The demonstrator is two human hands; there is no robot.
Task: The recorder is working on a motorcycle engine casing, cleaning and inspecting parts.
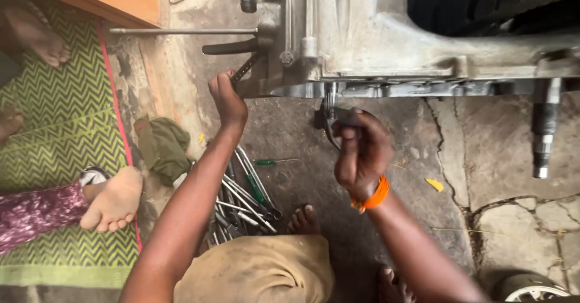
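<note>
One metal engine casing (386, 37); one pile of spanners (241, 200) below the fingers; one green screwdriver (272, 161); one green cloth (162, 146); one zigzag mat (60, 134).

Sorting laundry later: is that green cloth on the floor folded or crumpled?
Crumpled: the green cloth lies bunched in uneven folds beside the mat.

Left of the dull grey cast-metal engine casing (386, 31), a green-and-yellow zigzag woven mat (60, 128) with a pink edge is showing; below it, an orange thread wristband (374, 197) is glowing.
</note>
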